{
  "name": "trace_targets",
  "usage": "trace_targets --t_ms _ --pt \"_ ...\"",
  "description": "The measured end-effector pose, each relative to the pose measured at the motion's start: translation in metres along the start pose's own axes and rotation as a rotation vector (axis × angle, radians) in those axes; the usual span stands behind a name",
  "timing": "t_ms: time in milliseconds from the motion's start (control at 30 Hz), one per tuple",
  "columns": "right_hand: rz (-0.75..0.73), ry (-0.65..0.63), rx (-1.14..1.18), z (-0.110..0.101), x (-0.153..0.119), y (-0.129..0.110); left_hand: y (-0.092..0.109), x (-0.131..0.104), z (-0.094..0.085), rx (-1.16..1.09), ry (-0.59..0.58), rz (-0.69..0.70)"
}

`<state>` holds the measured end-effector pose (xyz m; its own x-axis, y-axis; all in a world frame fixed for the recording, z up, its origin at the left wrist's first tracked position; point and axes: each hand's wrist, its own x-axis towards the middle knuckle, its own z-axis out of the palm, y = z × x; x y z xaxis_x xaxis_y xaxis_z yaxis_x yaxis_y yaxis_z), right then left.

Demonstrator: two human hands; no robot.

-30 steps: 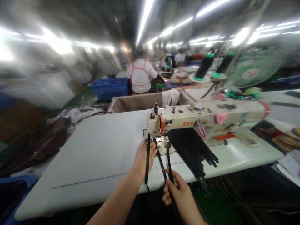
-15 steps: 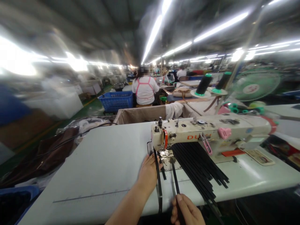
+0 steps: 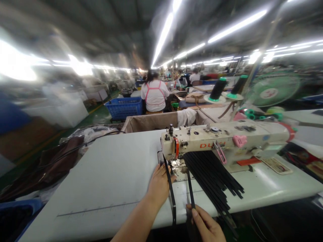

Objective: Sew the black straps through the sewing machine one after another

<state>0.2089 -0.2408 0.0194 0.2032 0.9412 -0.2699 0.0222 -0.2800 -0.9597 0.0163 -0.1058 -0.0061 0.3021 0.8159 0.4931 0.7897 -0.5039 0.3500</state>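
My left hand (image 3: 159, 181) rests on the table beside the needle area of a cream sewing machine (image 3: 227, 136), fingers forward. A long narrow black strip (image 3: 172, 195) crosses over its fingers, with the thumb tip showing to the right, and hangs past the table's front edge. The fingers seem closed about this strip, though their undersides are hidden. Lower right, my right hand (image 3: 205, 222) pinches a second black strip (image 3: 190, 188), which slants up to the metal presser foot (image 3: 178, 163). Several more black strips (image 3: 209, 174) lie fanned under the machine arm.
Behind the white table (image 3: 106, 178) stands a fabric-lined bin (image 3: 151, 120). A co-worker (image 3: 154, 95) sits beyond it, near a blue basket (image 3: 123, 107). Black thread cones (image 3: 218, 89) and a green fan (image 3: 275, 90) stand at the right. Brown material (image 3: 50, 158) lies left of the table.
My right hand has shifted slightly right with its strip. The short black strip end beside my left thumb no longer shows. The view has tilted slightly.
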Motion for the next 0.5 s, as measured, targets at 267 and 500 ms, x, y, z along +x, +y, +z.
trace_targets --t_ms 267,500 --pt "0.033 0.025 0.028 0.009 -0.008 -0.011 -0.002 0.001 -0.004 -0.051 -0.038 -0.004" --pt "0.018 0.008 -0.009 0.009 -0.007 -0.014 -0.004 0.003 -0.001 -0.039 -0.047 -0.038"
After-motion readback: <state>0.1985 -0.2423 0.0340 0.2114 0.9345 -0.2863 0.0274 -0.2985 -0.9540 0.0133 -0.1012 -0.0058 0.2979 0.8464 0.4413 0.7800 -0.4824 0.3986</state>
